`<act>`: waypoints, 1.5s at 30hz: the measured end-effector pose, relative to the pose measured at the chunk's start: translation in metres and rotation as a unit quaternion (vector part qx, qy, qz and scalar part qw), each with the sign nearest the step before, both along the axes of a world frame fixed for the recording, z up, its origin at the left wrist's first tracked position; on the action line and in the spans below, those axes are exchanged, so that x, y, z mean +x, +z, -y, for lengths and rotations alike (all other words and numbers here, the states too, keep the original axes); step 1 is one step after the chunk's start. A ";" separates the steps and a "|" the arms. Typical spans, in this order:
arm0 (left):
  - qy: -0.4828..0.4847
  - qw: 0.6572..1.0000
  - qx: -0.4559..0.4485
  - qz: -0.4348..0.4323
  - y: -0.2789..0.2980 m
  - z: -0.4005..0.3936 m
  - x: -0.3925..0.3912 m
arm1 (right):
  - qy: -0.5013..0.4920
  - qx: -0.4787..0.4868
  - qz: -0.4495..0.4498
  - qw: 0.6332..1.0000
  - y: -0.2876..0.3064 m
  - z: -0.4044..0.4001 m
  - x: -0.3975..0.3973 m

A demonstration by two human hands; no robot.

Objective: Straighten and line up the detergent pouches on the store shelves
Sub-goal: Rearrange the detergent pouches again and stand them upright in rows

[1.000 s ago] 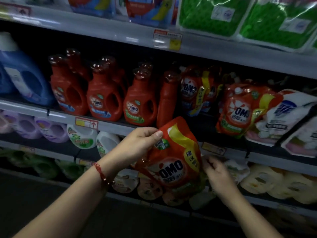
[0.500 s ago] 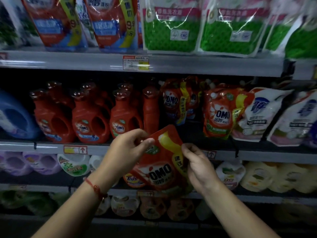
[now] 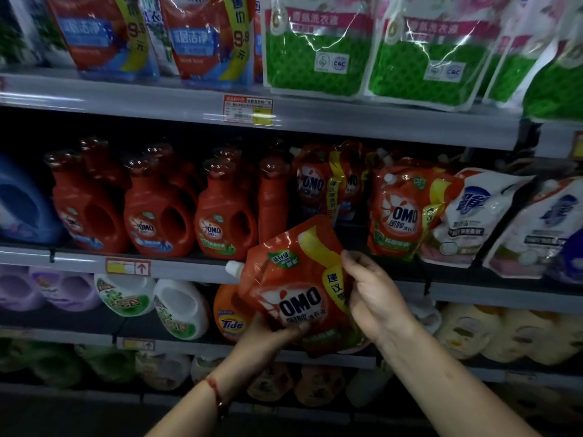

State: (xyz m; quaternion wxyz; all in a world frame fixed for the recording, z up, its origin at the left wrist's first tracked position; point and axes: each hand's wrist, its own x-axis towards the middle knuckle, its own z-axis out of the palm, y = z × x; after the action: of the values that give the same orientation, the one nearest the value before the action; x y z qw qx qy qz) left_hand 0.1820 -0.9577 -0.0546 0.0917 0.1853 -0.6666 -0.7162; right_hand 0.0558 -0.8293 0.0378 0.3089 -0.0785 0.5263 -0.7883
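I hold a red OMO detergent pouch [image 3: 293,279] in front of the middle shelf, tilted with its white spout to the upper left. My left hand [image 3: 268,334] grips its bottom edge from below, thumb over the front. My right hand [image 3: 372,294] grips its right edge. On the middle shelf [image 3: 176,269] behind, a leaning red OMO pouch [image 3: 400,212] stands at the right and more OMO pouches [image 3: 318,184] sit deeper back. A dark gap on the shelf lies between these two groups.
Red OMO bottles [image 3: 157,212] fill the middle shelf's left; white pouches [image 3: 467,216] lean at its right. Green-and-white pouches [image 3: 315,48] and red-blue pouches [image 3: 202,36] stand on the top shelf. Lower shelves hold a Tide bottle [image 3: 228,316] and several pale jugs.
My left hand moved from the pouch's top left corner down to its bottom edge. The right hand slid up along the right edge. The pouch rose and the spout is uncovered.
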 end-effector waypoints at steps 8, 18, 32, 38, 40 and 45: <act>0.002 0.999 0.035 -0.010 0.016 0.005 -0.032 | -0.016 0.094 -0.114 0.989 0.010 -0.017 -0.031; 0.021 0.994 -0.094 -0.055 0.061 0.037 -0.120 | -0.136 0.089 -0.077 0.984 0.012 -0.007 -0.100; 0.220 0.949 -0.215 -0.068 0.011 0.026 -0.175 | -0.151 0.119 -0.118 0.974 -0.034 0.040 -0.151; 0.191 0.833 -0.516 -0.067 -0.021 0.008 -0.131 | -0.033 0.202 -0.324 0.924 -0.055 0.008 -0.126; 0.129 0.769 -0.625 -0.033 -0.033 0.010 -0.121 | 0.046 0.258 -0.465 0.845 -0.072 -0.007 -0.110; -0.012 0.670 -0.740 0.058 -0.047 0.025 -0.118 | 0.167 0.423 -0.626 0.634 -0.118 -0.012 -0.099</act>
State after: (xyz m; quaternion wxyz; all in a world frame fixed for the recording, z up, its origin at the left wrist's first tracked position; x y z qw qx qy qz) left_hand 0.0637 -0.9831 -0.1020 0.1512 0.0902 -0.9841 0.0235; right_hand -0.0431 -0.8173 -0.0805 0.0315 -0.5006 0.8470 -0.1761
